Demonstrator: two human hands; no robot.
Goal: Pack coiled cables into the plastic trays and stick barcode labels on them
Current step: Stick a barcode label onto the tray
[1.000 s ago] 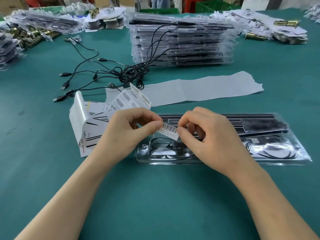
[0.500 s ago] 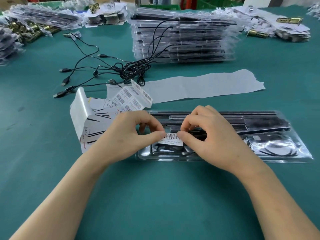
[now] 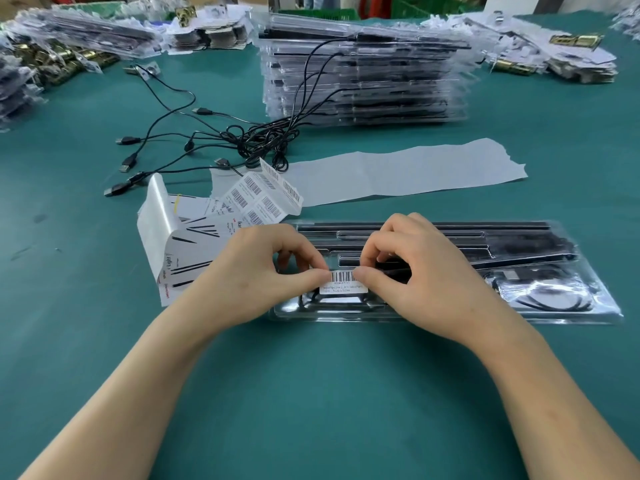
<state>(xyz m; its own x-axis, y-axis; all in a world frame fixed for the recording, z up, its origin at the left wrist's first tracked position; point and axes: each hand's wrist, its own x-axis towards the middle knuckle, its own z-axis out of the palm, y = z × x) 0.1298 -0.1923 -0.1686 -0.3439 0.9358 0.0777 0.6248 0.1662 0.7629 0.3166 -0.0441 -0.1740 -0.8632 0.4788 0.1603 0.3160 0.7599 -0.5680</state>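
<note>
While the left hand (image 3: 263, 271) and right hand (image 3: 426, 275) each pinch 1 end of the barcode label (image 3: 344, 283) on the tray (image 3: 588, 306) toward the tabletop's (image 3: 311, 393) near edge, uneven pressing could crease it.

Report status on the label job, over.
Left hand and right hand each pinch an end of the barcode label. Label flat over the left end of the plastic tray. Nothing blocking it.

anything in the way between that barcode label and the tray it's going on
Nothing visible. The left hand and right hand pinch the barcode label by its ends, directly over the left part of the plastic tray.
</note>
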